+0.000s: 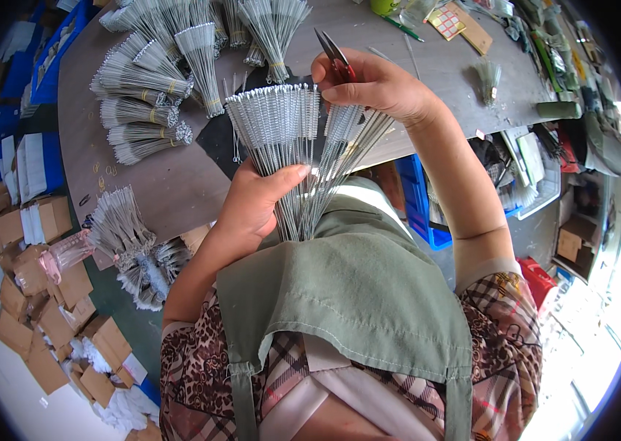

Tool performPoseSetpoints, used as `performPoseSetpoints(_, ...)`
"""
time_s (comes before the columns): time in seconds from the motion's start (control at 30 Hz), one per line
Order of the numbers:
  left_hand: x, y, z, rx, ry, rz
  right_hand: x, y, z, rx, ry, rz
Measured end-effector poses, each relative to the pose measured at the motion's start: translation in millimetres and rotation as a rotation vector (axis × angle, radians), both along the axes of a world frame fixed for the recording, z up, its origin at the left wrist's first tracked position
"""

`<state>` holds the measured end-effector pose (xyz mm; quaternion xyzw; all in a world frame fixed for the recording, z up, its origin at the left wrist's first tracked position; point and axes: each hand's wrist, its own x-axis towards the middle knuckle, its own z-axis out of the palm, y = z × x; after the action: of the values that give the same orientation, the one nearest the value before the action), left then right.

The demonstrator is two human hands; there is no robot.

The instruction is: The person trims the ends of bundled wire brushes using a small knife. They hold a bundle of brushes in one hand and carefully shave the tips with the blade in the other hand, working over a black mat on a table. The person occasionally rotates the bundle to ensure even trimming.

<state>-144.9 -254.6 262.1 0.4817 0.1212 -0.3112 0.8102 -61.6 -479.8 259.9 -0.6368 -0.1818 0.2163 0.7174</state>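
Observation:
A fanned bundle of thin wire tube brushes (pixel 272 121) with pale bristles stands in front of my apron. My left hand (pixel 246 202) is closed round their twisted wire stems, its thumb lying across the front. My right hand (pixel 380 84) grips a small pair of scissors (pixel 334 53) with dark blades and red handles. The blades point up and to the left, away from the brushes. The right thumb and fingertips are close to the bristle tips at the bundle's right side; whether they touch a brush I cannot tell. A black sheet (pixel 216 140) lies partly under the bundle.
Several tied brush bundles (pixel 141 73) cover the table's (pixel 130 173) far left. A smaller bundle (pixel 488 81) lies at the right. More brushes (pixel 123 220) stand at the left corner. Cardboard boxes (pixel 38 316) are piled on the left; a blue crate (pixel 419 198) sits below the right edge.

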Motion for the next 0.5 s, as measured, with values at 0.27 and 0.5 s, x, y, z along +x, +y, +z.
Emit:
performPoseSetpoints(0.27,-2.7,-4.0,0.7,-0.028,-0.009,-0.008,-7.0,-1.8,3.3,0.025,-0.053,-0.006)
performPoseSetpoints(0.5,-1.6,-12.9,-0.1,-0.011,-0.029,-0.108,22.0,12.6,12.3,-0.302,-0.223,-0.287)
